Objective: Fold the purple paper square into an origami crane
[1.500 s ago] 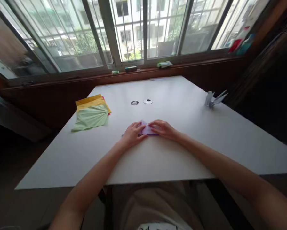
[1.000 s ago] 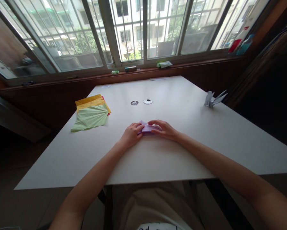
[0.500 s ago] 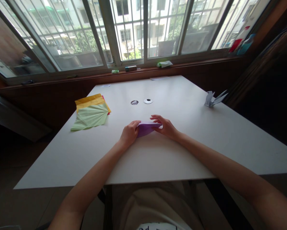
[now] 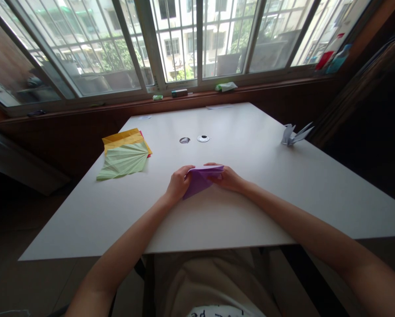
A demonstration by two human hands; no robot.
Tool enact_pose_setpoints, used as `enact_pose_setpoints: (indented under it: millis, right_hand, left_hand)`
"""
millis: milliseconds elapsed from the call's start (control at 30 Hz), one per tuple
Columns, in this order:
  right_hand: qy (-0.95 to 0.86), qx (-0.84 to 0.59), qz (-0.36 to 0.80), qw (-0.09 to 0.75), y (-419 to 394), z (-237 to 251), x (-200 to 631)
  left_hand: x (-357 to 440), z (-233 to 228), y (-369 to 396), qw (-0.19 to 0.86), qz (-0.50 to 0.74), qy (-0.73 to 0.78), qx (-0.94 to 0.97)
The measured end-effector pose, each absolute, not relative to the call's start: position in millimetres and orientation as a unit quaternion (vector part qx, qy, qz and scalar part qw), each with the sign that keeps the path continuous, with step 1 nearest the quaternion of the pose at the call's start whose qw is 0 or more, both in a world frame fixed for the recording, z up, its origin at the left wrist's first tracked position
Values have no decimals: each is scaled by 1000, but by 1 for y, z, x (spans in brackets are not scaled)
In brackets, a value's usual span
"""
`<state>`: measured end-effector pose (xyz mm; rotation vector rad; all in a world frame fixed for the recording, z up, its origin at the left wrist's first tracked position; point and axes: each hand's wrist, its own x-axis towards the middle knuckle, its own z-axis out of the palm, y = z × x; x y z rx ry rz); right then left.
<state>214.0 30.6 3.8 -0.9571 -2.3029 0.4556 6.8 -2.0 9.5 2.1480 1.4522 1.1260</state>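
Both hands grip one folded purple paper [image 4: 200,179] over the white table [image 4: 250,211]. Left hand [image 4: 178,182] pinches its left edge with curled fingers; right hand [image 4: 228,178] closes on the right edge. Left of the left hand lies a green pleated sheet [image 4: 124,160]; well right of the right hand stands a white paper crane [image 4: 293,134].

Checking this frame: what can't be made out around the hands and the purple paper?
Head view only:
- Purple paper: its folds and far side are hidden by the left hand and right hand.
- Fingertips: tucked behind the paper.
- White paper bird: too small for detail.
- Yellow sheets: mostly covered by the green sheet.
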Motion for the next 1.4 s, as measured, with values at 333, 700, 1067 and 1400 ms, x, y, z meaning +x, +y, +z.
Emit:
enact_pose_setpoints:
  millis: [333, 700, 1067, 1400]
  right_hand:
    - [-868, -347, 185, 303, 35, 0, 216]
    - [-887, -307, 177, 295, 33, 6, 216]
    - [-864, -347, 197, 307, 29, 8, 215]
    - [-873, -334, 181, 305, 35, 0, 216]
  left_hand:
    - [6, 9, -2, 169, 389, 515, 745]
    - [6, 10, -2, 173, 389, 516, 743]
    - [6, 11, -2, 162, 392, 510, 749]
    - [4, 7, 1, 198, 416, 496, 736]
